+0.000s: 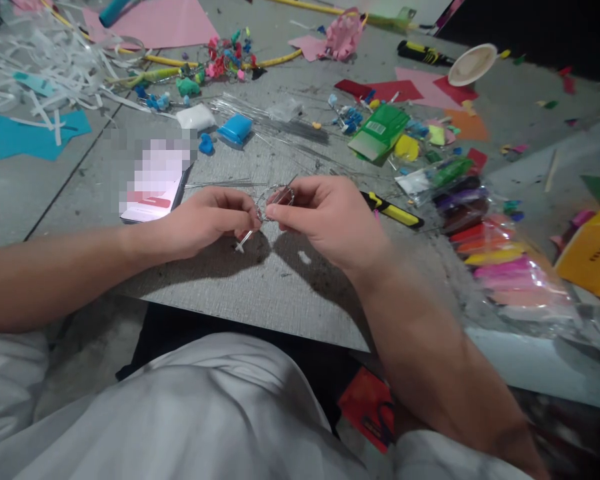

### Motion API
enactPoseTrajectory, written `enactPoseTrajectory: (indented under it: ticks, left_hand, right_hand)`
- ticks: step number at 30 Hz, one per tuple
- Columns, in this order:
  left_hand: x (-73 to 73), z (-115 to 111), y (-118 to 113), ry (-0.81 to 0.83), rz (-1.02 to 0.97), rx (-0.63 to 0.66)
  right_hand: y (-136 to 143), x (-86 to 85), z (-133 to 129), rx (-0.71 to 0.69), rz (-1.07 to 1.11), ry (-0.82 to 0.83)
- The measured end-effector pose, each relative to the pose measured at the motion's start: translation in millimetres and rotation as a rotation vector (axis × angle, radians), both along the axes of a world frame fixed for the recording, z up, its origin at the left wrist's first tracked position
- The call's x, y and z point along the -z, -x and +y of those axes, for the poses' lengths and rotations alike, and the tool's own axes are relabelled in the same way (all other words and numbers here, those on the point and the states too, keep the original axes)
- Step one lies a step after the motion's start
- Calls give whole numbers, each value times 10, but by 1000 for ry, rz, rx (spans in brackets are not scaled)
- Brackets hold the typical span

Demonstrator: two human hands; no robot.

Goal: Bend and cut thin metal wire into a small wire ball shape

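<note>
Above the bench, just in from its near edge, a loop of thin wire is held between two hands. The fingers of the left hand pinch its left side; those of the right hand grasp its right. Beside the left hand lies a phone; beside the right, a yellow-and-black handle. Farther from that edge lie a blue packet and loose straight wires.

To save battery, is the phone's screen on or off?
On: the phone glows pale pink, with a red bar near its lower end.
</note>
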State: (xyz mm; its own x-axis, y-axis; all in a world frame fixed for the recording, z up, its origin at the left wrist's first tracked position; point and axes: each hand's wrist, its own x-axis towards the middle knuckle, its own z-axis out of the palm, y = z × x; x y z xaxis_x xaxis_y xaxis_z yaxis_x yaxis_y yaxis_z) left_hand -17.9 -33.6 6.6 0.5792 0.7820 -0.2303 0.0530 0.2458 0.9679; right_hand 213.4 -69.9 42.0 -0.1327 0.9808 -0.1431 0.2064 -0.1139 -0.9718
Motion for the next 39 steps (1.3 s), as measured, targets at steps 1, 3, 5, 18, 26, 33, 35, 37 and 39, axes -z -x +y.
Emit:
enactPoseTrajectory:
  ticks: [1, 3, 5, 18, 26, 33, 35, 37, 39]
  left_hand:
    - [-13, -5, 1, -3, -5, 1]
    - [-32, -19, 2, -1, -16, -3]
    - [-40, -31, 4, 2, -24, 1]
    - [50, 27, 5, -55, -15, 2]
    - [37, -23, -41, -29, -28, -76]
    - [4, -37, -44, 25, -77, -34]
    - [0, -37, -36, 28, -88, -12]
    - [0, -40, -35, 33, -92, -4]
    - [5, -48, -41, 34, -98, -6]
  right_hand:
    - [4, -2, -4, 6, 12, 1]
    - [8, -6, -11, 14, 30, 2]
    - [7, -6, -16, 13, 35, 4]
    - [12, 36, -9, 11, 34, 21]
    - [30, 36, -33, 26, 40, -39]
    - [2, 13, -48, 38, 67, -51]
    - [1, 18, -50, 48, 57, -57]
    - [1, 20, -51, 51, 56, -66]
    - [2, 18, -51, 48, 46, -69]
